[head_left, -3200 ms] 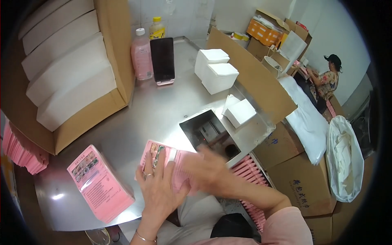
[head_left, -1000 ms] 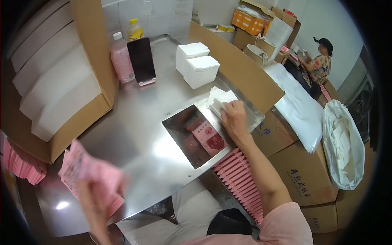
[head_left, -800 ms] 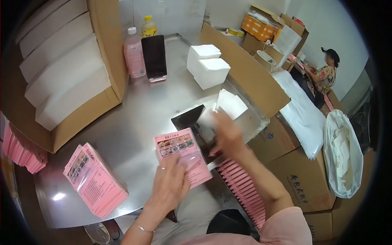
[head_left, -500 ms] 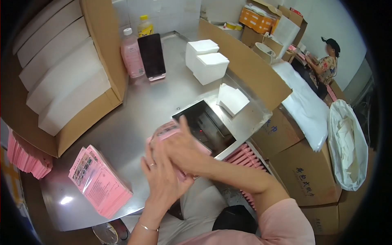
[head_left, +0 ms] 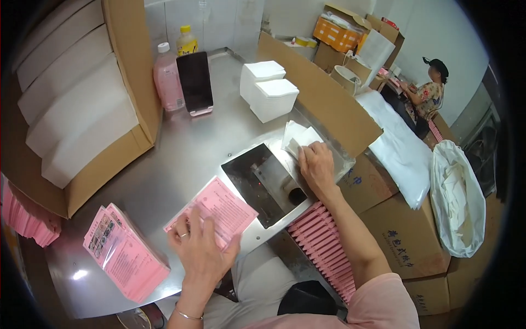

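A pink printed bag [head_left: 230,205], with a clear plastic sheen, lies flat on the metal table left of the dark recess [head_left: 249,170]. Across its near side rests my left hand [head_left: 204,249], fingers spread over it and a ring on one finger. On the recess's far right side, my right hand [head_left: 318,167] pinches white folded paper napkins [head_left: 296,134] from a small loose pile. Its fingertips are curled down, so how many napkins they grip is hidden. A neat stack of similar pink bags [head_left: 129,263] stands to the left.
Taller white napkin stacks [head_left: 274,98] stand behind the recess, near a phone on a stand [head_left: 195,82] and two bottles [head_left: 167,77]. An open carton [head_left: 104,164] borders the left. Rows of pink packs [head_left: 323,241] sit below the table's right edge. Another person [head_left: 424,96] sits far right.
My hands were together over a pink bag beside the recess. Now the left lies on a bag on the table, and the right has reached away to the white napkins.
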### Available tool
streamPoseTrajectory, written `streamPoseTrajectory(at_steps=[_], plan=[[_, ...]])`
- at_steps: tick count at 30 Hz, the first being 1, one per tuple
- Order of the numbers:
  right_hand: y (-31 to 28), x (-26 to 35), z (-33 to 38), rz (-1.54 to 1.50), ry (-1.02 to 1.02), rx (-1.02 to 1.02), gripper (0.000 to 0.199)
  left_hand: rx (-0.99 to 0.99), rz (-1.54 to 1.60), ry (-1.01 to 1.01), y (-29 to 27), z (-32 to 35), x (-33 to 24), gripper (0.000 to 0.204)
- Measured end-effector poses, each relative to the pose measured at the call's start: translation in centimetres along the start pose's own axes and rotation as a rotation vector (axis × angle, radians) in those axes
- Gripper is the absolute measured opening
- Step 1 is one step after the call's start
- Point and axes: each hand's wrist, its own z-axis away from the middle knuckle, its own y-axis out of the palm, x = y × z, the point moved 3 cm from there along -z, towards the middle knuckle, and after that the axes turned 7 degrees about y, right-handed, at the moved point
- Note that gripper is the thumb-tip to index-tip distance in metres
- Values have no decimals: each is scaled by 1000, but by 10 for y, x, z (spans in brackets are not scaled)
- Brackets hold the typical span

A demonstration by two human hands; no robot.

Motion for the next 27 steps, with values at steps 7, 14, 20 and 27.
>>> streamPoseTrajectory(at_steps=[7,14,20,27], plan=[[-7,-21,-9,-143,23,-96,28,115,243,84,10,2,-12,47],[-66,160,113,-516,-814,449,31,205,360,41,-20,6,7,65],[-4,182,35,-264,-526,519,28,139,486,-15,-8,0,-12,84],[38,92,30,-304,43,714,11,203,378,44,-25,29,6,62]])
